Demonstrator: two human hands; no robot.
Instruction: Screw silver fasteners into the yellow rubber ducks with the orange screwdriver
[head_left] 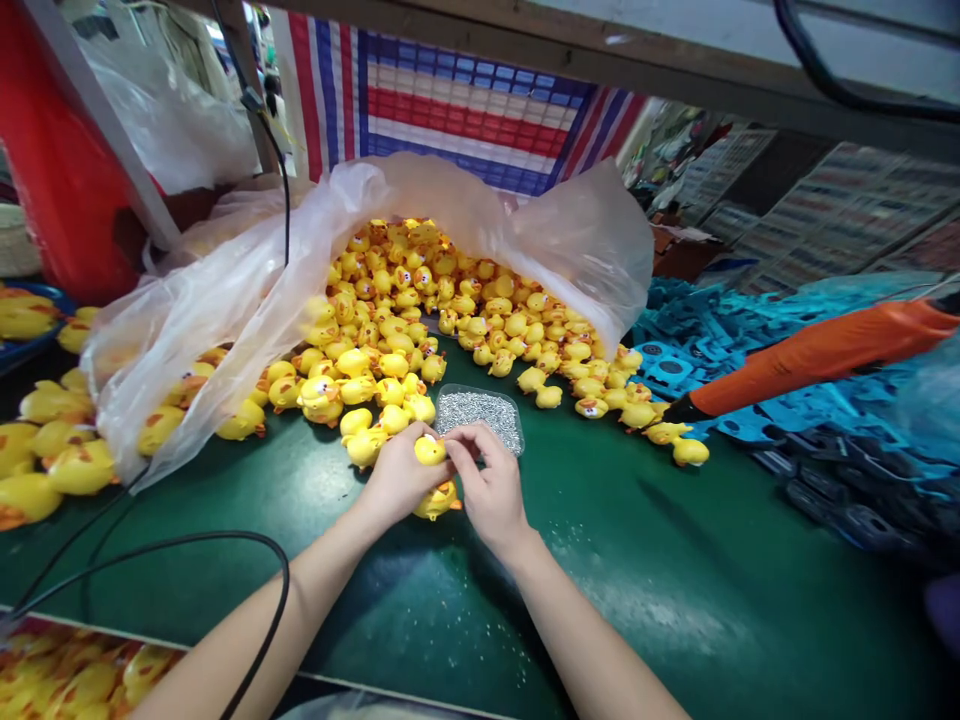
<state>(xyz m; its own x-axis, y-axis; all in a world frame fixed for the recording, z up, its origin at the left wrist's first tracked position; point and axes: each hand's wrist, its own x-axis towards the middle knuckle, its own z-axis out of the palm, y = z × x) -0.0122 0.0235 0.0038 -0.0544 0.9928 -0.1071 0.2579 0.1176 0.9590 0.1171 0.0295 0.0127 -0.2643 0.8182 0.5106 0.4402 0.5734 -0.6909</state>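
Observation:
My left hand [401, 475] is closed around a yellow toy duck [430, 450] above the green tabletop. Thumb and fingers of my right hand [491, 490] are pinched together against the duck's right side; whatever they hold, if anything, is too small to make out. Just below the held duck, another yellow duck [436, 502] with orange parts shows between my hands. Right behind my fingers, a clear plastic tray [520, 420] holds many small silvery metal pieces [478, 412].
A big heap of yellow ducks [405, 290] spills from a translucent plastic bag [217, 310]. An orange wrapped bar [817, 355] slants in at right, near turquoise plastic parts [720, 340] and dark parts [847, 500]. A black cable [281, 590] loops across my left forearm.

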